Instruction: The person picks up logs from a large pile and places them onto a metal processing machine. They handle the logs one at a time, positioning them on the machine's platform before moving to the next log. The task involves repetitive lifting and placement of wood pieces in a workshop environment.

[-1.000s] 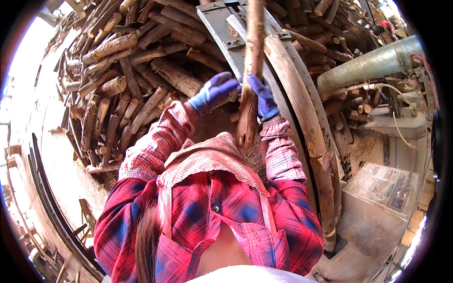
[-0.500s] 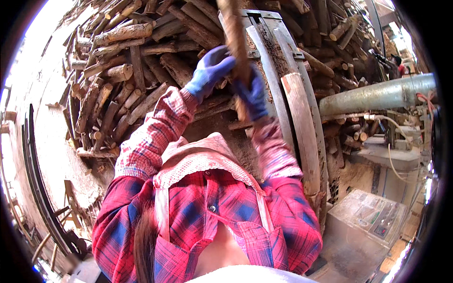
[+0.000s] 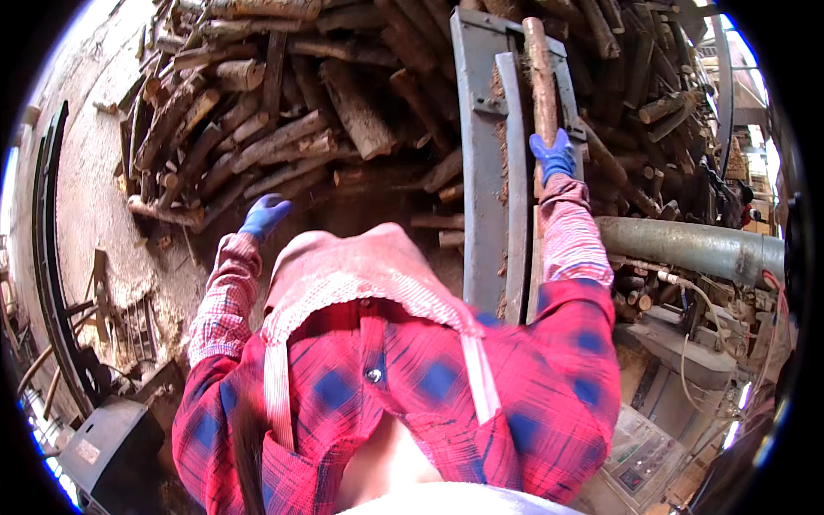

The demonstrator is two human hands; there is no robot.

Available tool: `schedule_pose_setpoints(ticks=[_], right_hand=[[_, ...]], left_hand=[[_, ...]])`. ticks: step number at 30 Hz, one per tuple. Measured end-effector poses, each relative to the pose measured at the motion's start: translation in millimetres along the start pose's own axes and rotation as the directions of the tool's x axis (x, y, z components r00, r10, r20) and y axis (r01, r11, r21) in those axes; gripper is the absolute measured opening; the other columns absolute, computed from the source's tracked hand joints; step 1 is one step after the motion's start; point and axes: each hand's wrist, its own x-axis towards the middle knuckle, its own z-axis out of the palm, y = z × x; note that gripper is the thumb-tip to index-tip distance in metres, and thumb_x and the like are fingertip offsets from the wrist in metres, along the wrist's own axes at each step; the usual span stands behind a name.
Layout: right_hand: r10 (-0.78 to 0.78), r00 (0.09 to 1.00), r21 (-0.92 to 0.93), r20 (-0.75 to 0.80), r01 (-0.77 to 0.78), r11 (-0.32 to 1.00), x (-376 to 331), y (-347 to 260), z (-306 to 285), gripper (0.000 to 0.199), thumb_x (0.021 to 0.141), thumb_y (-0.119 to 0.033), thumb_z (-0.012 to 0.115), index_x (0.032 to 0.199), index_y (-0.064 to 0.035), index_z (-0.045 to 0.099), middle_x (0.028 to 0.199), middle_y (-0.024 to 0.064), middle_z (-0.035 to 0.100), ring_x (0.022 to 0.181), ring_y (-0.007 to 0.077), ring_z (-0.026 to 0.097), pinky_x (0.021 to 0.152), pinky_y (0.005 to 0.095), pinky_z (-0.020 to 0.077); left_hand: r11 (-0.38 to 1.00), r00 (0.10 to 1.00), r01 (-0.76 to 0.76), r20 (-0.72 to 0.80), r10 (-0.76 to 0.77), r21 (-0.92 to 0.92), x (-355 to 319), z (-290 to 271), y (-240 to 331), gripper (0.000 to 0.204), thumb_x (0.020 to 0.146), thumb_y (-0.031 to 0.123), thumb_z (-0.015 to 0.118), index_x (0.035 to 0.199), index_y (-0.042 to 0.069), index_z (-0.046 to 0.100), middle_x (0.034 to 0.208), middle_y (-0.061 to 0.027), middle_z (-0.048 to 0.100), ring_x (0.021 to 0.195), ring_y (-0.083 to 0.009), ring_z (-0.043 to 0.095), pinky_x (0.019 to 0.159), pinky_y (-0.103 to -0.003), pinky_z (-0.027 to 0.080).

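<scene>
A peeled-looking brown log [image 3: 541, 81] lies lengthwise in a grey metal trough [image 3: 481, 189] at the right. My right hand [image 3: 554, 158], in a blue glove, is on the log's near end, with thumb and fingers on either side of it. Part of the palm side is hidden. Out to the left, apart from any wood, my left hand [image 3: 265, 215] is held low with its gloved fingers stretched and nothing in them. A narrow grey rail [image 3: 515, 172] runs along the trough beside the log.
A large heap of cut logs [image 3: 356, 107] spreads behind and to both sides of the trough. A thick grey cylinder [image 3: 695, 246] with hoses juts in from the right. A control box [image 3: 644, 459] is at lower right, a dark metal box [image 3: 107, 446] at lower left.
The log that both hands held up over the heap has come down into the trough. My left hand has let go and moved left; my right hand has moved right with the log.
</scene>
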Motion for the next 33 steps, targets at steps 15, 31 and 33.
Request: schedule_pose_setpoints(ticks=[15, 31, 33], right_hand=[[0.063, 0.993, -0.204, 0.096, -0.043, 0.978, -72, 36, -45, 0.074, 0.076, -0.041, 0.074, 0.131, 0.0025, 0.05, 0.123, 0.0249, 0.059, 0.116, 0.0378, 0.056, 0.098, 0.0424, 0.0452], [-0.344, 0.938, -0.602, 0.046, 0.301, 0.74, -74, -143, 68, 0.075, 0.09, -0.038, 0.064, 0.142, 0.0072, 0.034, 0.145, 0.028, 0.036, 0.134, 0.0421, 0.036, 0.112, 0.053, 0.0294], [-0.38, 0.923, -0.63, 0.061, 0.331, 0.702, -71, -146, 68, 0.075, 0.091, -0.038, 0.063, 0.142, 0.0086, 0.032, 0.145, 0.0286, 0.035, 0.134, 0.0422, 0.036, 0.112, 0.0527, 0.0295]], left_hand=[[0.481, 0.673, 0.663, 0.174, -0.719, -0.574, -36, -28, -214, 0.025, 0.086, 0.037, 0.064, 0.082, 0.013, 0.058, 0.059, -0.0017, 0.047, 0.046, -0.0187, 0.042, 0.044, -0.034, 0.034], [0.702, 0.938, 0.264, -0.007, -0.346, 0.661, 462, -35, -97, 0.094, 0.07, 0.045, 0.077, 0.147, 0.016, 0.033, 0.143, -0.0157, 0.045, 0.131, -0.0339, 0.043, 0.109, -0.042, 0.036], [0.573, 0.969, 0.097, 0.054, -0.241, 0.814, 494, -28, -97, 0.102, 0.068, 0.047, 0.077, 0.15, 0.018, 0.024, 0.151, -0.0138, 0.033, 0.139, -0.033, 0.031, 0.112, -0.043, 0.032]])
